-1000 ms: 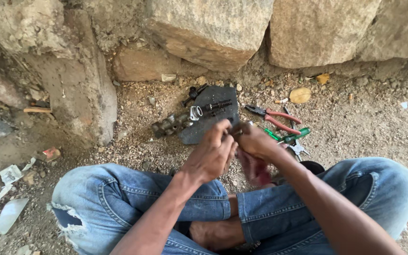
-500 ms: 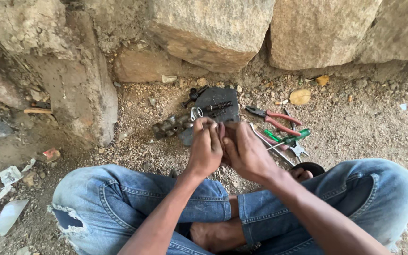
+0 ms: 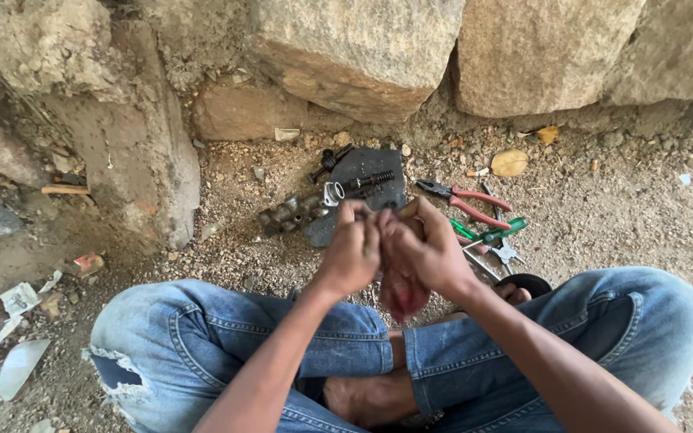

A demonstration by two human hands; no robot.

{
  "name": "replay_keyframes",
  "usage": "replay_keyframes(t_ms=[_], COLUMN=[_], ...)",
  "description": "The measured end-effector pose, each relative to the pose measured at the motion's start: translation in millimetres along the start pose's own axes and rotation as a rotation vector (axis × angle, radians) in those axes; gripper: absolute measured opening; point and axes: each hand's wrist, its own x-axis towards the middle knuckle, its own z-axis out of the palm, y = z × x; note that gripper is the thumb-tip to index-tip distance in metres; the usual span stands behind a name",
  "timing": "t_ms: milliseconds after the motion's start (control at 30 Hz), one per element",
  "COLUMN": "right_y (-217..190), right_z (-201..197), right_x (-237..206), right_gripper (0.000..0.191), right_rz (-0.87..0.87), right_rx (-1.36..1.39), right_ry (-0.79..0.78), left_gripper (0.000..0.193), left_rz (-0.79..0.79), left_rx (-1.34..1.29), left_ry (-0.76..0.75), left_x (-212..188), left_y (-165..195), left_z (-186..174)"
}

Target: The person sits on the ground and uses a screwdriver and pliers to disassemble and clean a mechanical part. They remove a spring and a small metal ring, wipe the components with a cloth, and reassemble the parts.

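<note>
My left hand point(image 3: 352, 252) and my right hand point(image 3: 424, 248) are pressed together in front of me, fingers closed around a reddish rag point(image 3: 403, 293) that hangs down below them. Whatever small piece lies inside the rag is hidden by my fingers. I sit cross-legged in torn blue jeans point(image 3: 202, 337) on gravel. Just beyond my hands lies a dark flat slab point(image 3: 370, 172) carrying a black spring point(image 3: 368, 181), a small metal ring point(image 3: 334, 193) and black bolts point(image 3: 329, 163).
A grimy metal valve body point(image 3: 289, 213) lies left of the slab. Red-handled pliers point(image 3: 467, 200), a green-handled tool point(image 3: 491, 235) and other metal tools lie to the right. Large stones point(image 3: 354, 48) wall the far side. Paper scraps point(image 3: 18, 301) litter the left.
My hands drew closer together and back toward me, away from the slab, with the rag now bunched between both of them.
</note>
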Motion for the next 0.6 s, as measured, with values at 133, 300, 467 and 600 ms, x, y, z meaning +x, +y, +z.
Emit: replay_keyframes(t_ms=[133, 300, 467, 600], right_y=[-19.8, -1.9, 27.9, 10.9], right_z=[-7.3, -3.0, 4.4, -7.3], right_x=[-9.6, -1.0, 19.9, 15.8], right_gripper=[0.019, 0.013, 0.033, 0.014], right_rz=[-0.665, -0.631, 0.519, 0.323], right_rx=[-0.667, -0.534, 0.499, 0.306], right_ry=[-0.077, 0.007, -0.021, -0.084], left_gripper=[0.039, 0.040, 0.054, 0.053], left_rz=[-0.322, 0.115, 0.591, 0.418], left_rx=[-0.388, -0.087, 0.552, 0.460], left_ry=[-0.319, -0.047, 0.200, 0.133], left_x=[-4.2, 2.5, 4.7, 5.9], left_y=[-2.6, -11.8, -21.3, -18.9], left_z=[-12.9, -8.9, -5.0, -8.8])
